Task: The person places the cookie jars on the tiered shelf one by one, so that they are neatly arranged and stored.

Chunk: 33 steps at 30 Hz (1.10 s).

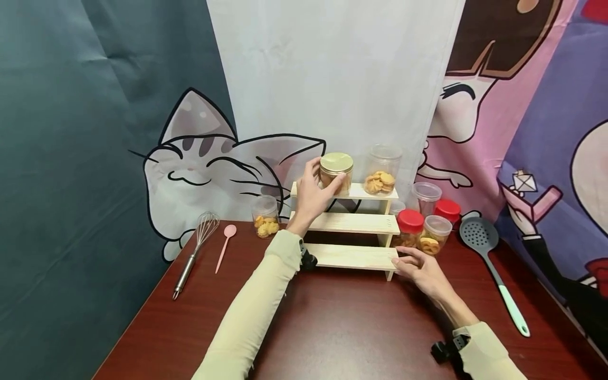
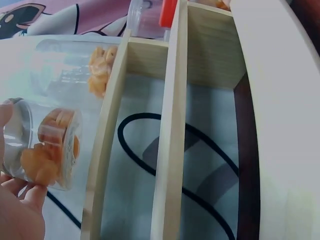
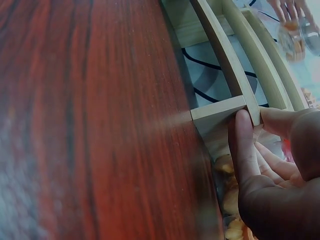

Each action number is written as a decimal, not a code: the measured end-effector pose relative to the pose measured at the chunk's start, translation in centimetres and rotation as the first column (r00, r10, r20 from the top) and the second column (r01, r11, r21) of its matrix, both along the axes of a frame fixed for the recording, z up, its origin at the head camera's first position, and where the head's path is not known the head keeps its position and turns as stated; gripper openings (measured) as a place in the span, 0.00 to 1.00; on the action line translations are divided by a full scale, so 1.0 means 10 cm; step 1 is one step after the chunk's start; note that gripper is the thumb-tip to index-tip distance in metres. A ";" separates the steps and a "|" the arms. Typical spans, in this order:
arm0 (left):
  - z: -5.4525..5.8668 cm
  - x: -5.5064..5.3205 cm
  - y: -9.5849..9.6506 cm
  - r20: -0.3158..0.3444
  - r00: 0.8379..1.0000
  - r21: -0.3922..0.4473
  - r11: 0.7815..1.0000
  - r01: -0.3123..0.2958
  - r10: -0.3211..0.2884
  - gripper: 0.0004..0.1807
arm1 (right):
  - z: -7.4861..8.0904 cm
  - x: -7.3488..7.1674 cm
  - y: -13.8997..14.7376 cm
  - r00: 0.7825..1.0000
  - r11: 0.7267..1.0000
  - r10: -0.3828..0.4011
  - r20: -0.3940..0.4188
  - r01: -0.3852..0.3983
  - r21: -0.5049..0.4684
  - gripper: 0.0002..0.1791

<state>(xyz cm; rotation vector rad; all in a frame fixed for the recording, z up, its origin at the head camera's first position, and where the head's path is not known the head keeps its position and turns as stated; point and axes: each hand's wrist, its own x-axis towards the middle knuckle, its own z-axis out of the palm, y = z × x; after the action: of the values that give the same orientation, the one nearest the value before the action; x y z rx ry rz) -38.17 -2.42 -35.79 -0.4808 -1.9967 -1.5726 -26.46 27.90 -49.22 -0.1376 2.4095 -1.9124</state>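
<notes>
Left hand (image 1: 311, 198) grips gold-lidded jar (image 1: 335, 169) round sides; right hand (image 1: 425, 273) pinches wooden rack (image 1: 351, 222) at lower end. Jar probably light, rigid, slick; best held mid-wall.

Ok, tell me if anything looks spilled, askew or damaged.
Nothing stands out. The three-tier wooden shelf stands upright, the gold-lidded cookie jar in the left hand is closed, and nothing shows spilled on the tabletop.

Head view bright, even; soft glare on bench (image 1: 332, 327) left of right hand (image 1: 423, 274). Right wrist view dimmer, bench blurry, three-tier wooden shelf (image 3: 261, 65) bowed.
</notes>
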 end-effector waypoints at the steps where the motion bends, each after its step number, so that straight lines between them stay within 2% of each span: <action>1: 0.00 -0.03 0.03 0.007 1.000 0.001 1.000 0.000 0.000 0.42 | 0.00 0.00 0.00 1.000 1.000 0.000 0.003 0.000 -0.002 0.36; 6: -0.03 -0.13 0.16 0.039 0.999 -0.025 1.000 -0.019 0.019 0.41 | -0.01 0.01 -0.02 1.000 1.000 0.001 0.011 0.000 -0.009 0.36; 12: -0.18 -0.22 0.20 0.003 0.999 -0.100 0.994 -0.041 0.041 0.39 | -0.01 0.00 -0.04 1.000 1.000 0.003 0.008 -0.003 -0.011 0.36; 21: -0.19 -0.25 0.23 -0.011 1.000 -0.122 0.992 -0.021 0.020 0.38 | 0.00 -0.01 0.00 1.000 1.000 -0.002 0.015 0.003 -0.017 0.36; 29: -0.18 -0.24 0.22 0.012 0.999 -0.138 0.990 -0.037 0.039 0.38 | 0.00 -0.01 0.01 1.000 1.000 0.006 0.003 -0.006 -0.020 0.35; 33: -0.19 -0.21 0.18 0.051 0.997 -0.186 0.982 -0.044 0.055 0.40 | 0.00 -0.01 0.01 1.000 1.000 0.004 0.006 -0.004 -0.016 0.36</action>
<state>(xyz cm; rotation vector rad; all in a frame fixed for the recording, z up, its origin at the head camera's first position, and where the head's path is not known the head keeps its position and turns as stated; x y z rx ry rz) -40.23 -0.58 -37.66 -0.4587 -2.1915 -1.3920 -26.53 27.97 -49.24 -0.1378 2.3887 -1.9285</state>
